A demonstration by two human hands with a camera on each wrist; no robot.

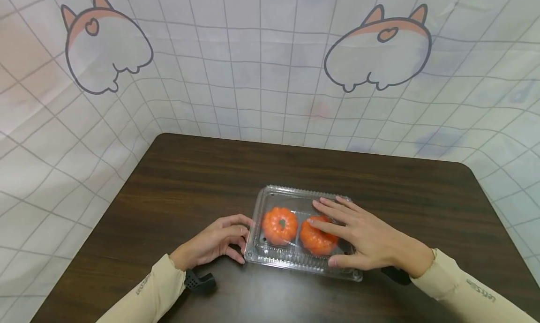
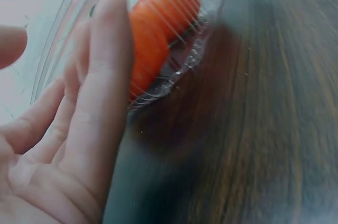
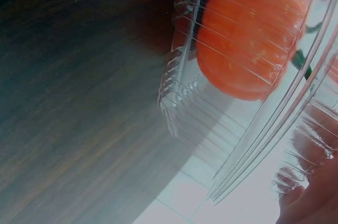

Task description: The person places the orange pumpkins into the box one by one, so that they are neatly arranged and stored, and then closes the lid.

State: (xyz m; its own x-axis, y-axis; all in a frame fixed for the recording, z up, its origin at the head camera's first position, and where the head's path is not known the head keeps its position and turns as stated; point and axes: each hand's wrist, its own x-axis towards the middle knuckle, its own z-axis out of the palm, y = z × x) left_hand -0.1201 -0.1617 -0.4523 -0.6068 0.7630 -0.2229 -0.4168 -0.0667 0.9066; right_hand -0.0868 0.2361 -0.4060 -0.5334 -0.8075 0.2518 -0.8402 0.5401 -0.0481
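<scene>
A clear plastic clamshell box [image 1: 282, 263] rests on the table with its lid down over two small orange pumpkins. The left pumpkin [image 1: 280, 226] shows a green stem top; the other pumpkin [image 1: 317, 238] is partly covered by fingers. My right hand [image 1: 364, 236] lies over the right part of the lid, fingers spread and fairly straight. At the box's left edge is my left hand [image 1: 213, 243], its fingers loosely bent; whether they touch the wall is hard to tell. In the right wrist view, one pumpkin [image 3: 248, 34] shows through the ribbed side.
The dark wood-grain table [image 1: 202, 168] extends around the box on all sides. White grid-patterned cloth [image 1: 253, 79] with cartoon corgi prints hangs behind and beside it. A black wrist strap [image 1: 200, 281] sits at the left cuff.
</scene>
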